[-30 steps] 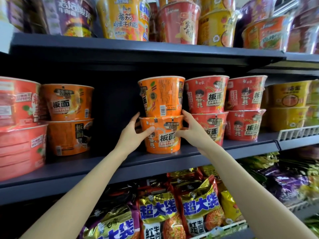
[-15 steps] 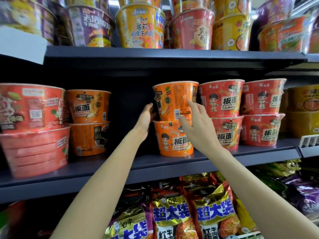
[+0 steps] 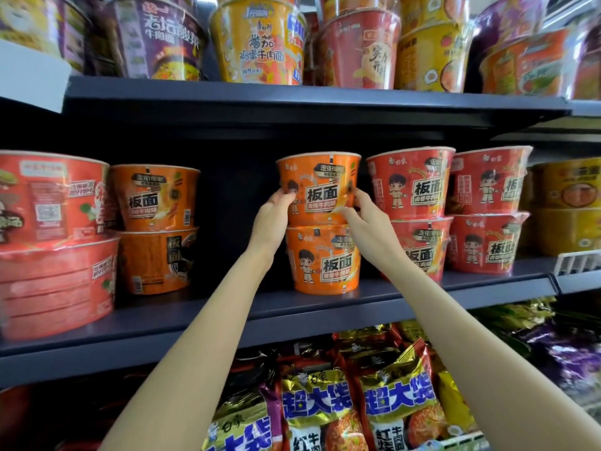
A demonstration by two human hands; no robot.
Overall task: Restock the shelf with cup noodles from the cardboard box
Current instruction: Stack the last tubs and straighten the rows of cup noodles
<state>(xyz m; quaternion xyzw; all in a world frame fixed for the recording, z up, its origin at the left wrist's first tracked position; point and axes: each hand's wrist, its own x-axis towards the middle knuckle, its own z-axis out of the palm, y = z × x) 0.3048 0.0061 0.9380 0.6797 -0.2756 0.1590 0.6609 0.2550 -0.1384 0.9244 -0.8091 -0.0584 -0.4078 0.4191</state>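
Both hands on the top cup, middle shelf!
Head view: left hand [image 3: 271, 216] and right hand [image 3: 364, 219] grasp the top cup [image 3: 320, 190] by its sides; it sits upright on the lower cup [image 3: 325, 258]; the stack stands on the shelf [image 3: 325, 307], red cups [image 3: 411, 187] just beside, orange cups [image 3: 156, 196] well apart.

Below the stocked tier I see foil noodle packets with blue lettering on gold and red [image 3: 398, 405], packed side by side. To their right lie purple crinkled snack bags [image 3: 572, 356]. A white paper tag [image 3: 29, 76] hangs at the upper left, and a white wire divider [image 3: 577, 260] sits at the right edge
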